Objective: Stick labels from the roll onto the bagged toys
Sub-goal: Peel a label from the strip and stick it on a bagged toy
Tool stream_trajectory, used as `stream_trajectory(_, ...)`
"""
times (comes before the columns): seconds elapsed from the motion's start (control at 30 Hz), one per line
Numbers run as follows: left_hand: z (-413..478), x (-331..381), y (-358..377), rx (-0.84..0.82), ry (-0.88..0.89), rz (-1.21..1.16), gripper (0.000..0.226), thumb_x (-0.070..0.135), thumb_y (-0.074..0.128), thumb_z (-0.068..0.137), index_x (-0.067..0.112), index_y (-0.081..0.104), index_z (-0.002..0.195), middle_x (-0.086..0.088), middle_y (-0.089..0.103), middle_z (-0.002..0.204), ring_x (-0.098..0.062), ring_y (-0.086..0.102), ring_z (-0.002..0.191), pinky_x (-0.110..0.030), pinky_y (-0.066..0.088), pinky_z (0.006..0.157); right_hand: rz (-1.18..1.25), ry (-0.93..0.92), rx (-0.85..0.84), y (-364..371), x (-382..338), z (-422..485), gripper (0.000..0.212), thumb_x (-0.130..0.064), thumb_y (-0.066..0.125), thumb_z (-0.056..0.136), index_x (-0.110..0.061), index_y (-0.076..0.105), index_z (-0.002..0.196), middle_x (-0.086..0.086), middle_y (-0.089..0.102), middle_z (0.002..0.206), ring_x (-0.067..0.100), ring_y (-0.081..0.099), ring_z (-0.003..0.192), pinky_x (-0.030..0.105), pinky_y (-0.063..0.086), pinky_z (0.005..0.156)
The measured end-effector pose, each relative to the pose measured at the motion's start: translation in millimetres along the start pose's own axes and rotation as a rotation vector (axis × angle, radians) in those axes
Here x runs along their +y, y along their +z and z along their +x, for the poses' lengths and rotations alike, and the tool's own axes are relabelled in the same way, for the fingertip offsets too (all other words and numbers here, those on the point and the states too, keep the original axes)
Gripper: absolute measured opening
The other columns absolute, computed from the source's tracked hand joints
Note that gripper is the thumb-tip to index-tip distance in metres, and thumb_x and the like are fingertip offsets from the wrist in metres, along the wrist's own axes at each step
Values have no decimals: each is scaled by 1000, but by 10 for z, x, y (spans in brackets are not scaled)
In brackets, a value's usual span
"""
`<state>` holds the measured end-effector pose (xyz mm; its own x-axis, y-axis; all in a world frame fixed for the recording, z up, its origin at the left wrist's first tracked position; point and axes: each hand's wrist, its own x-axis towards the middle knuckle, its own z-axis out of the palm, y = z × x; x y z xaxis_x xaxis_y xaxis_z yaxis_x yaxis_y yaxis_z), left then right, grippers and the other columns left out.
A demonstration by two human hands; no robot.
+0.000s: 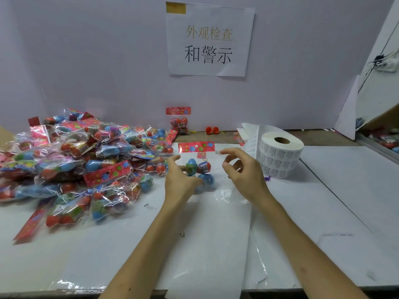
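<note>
White label (217,152) at the right grip (244,171), pinch unclear; left grip (180,180) clamps the bag (204,167), so lay it flat!

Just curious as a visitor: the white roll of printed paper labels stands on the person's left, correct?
No: in the head view the white roll of printed paper labels stands on the person's right, just beyond the right hand.
</note>
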<state>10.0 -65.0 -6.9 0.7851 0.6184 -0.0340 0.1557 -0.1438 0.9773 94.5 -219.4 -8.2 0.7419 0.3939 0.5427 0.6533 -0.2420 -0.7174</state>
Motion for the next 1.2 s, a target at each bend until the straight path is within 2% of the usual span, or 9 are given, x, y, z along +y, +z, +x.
stream_trajectory(0.13,32,-4,18,-16,18,13,90,-5,84,75,18,38,148,-10,52,131,-23,60,110,-17,53,61,10,-9,6,-12,-14,-3,38,-11,65,93,-46,62,107,-17,65,90,12,61,72,36,60,68)
stream_trajectory(0.27,43,-39,38,-17,54,3,61,9,82,82,14,53,136,-2,54,117,-13,60,87,-8,48,47,22,-1,10,-14,-4,-8,32,-11,65,94,-38,65,111,-15,65,90,10,61,70,35,60,67)
stream_trajectory(0.47,38,-34,59,7,38,-111,46,30,81,86,19,55,122,-5,63,118,-19,65,100,-14,53,61,15,27,1,-26,-32,-14,29,-11,66,95,-34,66,112,-14,65,90,10,61,74,33,61,68)
stream_trajectory(0.63,75,-20,0,12,-64,-384,37,19,85,81,19,64,111,-7,69,113,-29,71,102,-40,63,78,241,153,-97,-51,-102,8,25,-4,64,95,-22,73,107,-6,68,76,10,55,62,25,51,60)
stream_trajectory(0.8,125,-29,-59,-13,-147,-602,46,14,82,83,12,63,124,-13,72,118,-32,72,104,-36,61,69,735,433,-269,-99,-181,29,24,-6,57,94,-16,77,104,3,51,66,14,41,59,24,38,53)
stream_trajectory(0.9,128,-35,-75,-50,-191,-707,39,11,79,85,6,68,121,-9,76,97,-27,73,86,-32,58,61,910,516,-306,-105,-216,36,26,-15,64,81,-17,77,103,0,44,64,12,34,57,24,32,51)
stream_trajectory(1.0,149,-57,-78,-60,-186,-760,26,10,76,86,8,73,112,-2,71,80,-21,68,72,-33,59,65,965,561,-299,-117,-215,34,28,-19,58,88,-15,71,112,-1,42,64,12,29,59,24,30,53)
stream_trajectory(1.13,153,-54,-62,-66,-208,-771,29,23,76,89,8,72,113,-12,73,107,-26,70,89,-37,61,74,983,582,-280,-126,-203,32,26,-19,54,92,-14,69,112,-2,43,63,12,29,58,24,30,53)
stream_trajectory(1.2,155,-56,-59,-48,-209,-755,33,28,78,88,9,72,114,-9,72,102,-26,70,92,-37,61,69,981,577,-287,-129,-202,29,28,-22,58,88,-14,71,111,-1,43,64,12,30,57,24,31,52)
